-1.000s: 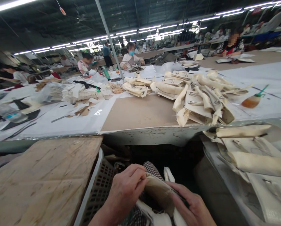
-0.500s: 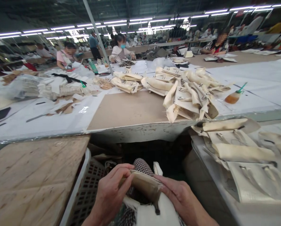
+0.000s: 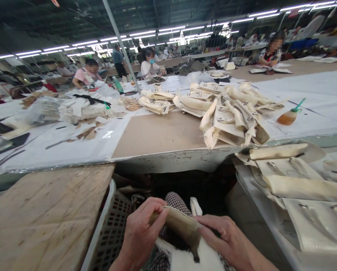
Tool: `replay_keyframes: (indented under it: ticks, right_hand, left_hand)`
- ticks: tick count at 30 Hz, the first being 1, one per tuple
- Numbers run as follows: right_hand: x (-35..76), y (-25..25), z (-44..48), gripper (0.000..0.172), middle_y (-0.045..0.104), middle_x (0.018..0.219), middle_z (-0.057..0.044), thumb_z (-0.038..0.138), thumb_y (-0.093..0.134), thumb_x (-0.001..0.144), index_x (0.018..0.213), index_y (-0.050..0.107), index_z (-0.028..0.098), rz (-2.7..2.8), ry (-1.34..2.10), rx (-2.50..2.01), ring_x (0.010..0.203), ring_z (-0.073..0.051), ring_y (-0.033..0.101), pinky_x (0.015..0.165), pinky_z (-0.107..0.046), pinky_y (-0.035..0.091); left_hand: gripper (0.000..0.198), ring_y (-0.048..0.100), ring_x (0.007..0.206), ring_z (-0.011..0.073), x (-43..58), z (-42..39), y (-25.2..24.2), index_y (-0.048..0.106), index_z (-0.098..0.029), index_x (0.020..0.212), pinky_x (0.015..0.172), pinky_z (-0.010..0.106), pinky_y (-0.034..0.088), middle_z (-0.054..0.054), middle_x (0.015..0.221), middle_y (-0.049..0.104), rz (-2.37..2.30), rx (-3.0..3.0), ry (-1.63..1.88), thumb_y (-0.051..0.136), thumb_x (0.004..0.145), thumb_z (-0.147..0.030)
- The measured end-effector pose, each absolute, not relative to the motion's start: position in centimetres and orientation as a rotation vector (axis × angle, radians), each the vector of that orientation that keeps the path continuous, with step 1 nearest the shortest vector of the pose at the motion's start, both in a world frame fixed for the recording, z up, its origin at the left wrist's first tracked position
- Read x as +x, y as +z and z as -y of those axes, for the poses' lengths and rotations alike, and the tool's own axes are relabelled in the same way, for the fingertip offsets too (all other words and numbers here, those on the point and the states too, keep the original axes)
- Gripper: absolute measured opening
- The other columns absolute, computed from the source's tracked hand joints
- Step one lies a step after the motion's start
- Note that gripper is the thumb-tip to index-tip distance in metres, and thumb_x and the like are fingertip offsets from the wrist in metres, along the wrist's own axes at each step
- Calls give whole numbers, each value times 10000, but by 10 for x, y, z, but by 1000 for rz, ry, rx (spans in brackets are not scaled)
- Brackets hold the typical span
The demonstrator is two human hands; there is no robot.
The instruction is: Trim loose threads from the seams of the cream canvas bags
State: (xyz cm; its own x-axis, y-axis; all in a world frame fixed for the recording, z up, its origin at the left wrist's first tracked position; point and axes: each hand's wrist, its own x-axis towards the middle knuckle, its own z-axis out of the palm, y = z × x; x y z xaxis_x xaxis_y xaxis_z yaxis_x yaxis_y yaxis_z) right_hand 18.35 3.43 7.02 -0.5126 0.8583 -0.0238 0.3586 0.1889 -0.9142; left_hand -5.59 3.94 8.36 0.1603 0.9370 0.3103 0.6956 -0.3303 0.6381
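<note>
Low in the view, over my lap, a cream bag piece point(image 3: 198, 259) with an open mouth and a brownish inside is held between my hands. My left hand point(image 3: 146, 226) pinches its far rim at the left, thumb and fingers closed on the edge. At the right end of the same rim, my right hand point(image 3: 223, 235) grips with the thumb on one side and the fingers along the edge. A small dark strip shows on the near side of the mouth. The lower part of the bag piece runs out of view.
A heap of cream bag pieces point(image 3: 233, 116) lies on the long table beside a bottle of amber liquid point(image 3: 287, 117). More bags with handles point(image 3: 312, 214) lie at my right. A plastic basket point(image 3: 112, 226) and wooden board point(image 3: 44, 214) are at my left. Several people sit beyond.
The whole scene has shifted slightly rightward as the head turned a little left. Both hands keep their hold on the bag rim, in nearly the same pose.
</note>
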Motion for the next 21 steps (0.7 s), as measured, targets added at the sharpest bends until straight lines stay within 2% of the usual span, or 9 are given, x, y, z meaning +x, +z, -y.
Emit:
replay_keyframes:
  ticks: [7, 10, 14, 21]
  right_hand:
    - [174, 77, -44, 250, 765, 842, 19, 345, 498, 981, 983, 740, 280, 2261, 1080, -1276, 743, -183, 693, 663, -234, 450]
    - [168, 74, -46, 295, 750, 830, 16, 315, 433, 1017, 934, 711, 259, 2327, 994, -1290, 762, -181, 694, 655, -239, 421]
    - [166, 77, -50, 333, 720, 828, 29, 321, 352, 1050, 966, 666, 252, 2339, 1031, -1165, 767, -155, 675, 680, -220, 427]
    - [149, 85, -67, 390, 727, 848, 31, 365, 323, 1056, 953, 684, 260, 2324, 1116, -997, 766, -145, 663, 734, -218, 450]
  left_hand:
    - [190, 661, 780, 128, -54, -37, 81, 567, -195, 714, 703, 208, 492, 3, 851, 674, -1532, 2084, 982, 560, 902, -172]
    - [193, 658, 781, 125, -56, -35, 80, 559, -194, 711, 705, 206, 489, 1, 846, 668, -1522, 2070, 992, 565, 902, -165]
    - [186, 660, 779, 127, -56, -34, 79, 562, -193, 716, 706, 206, 496, 6, 845, 671, -1505, 2051, 1004, 563, 898, -153]
    - [195, 660, 743, 138, -51, -33, 83, 564, -194, 702, 673, 216, 510, 12, 806, 674, -1470, 2039, 1050, 555, 889, -138]
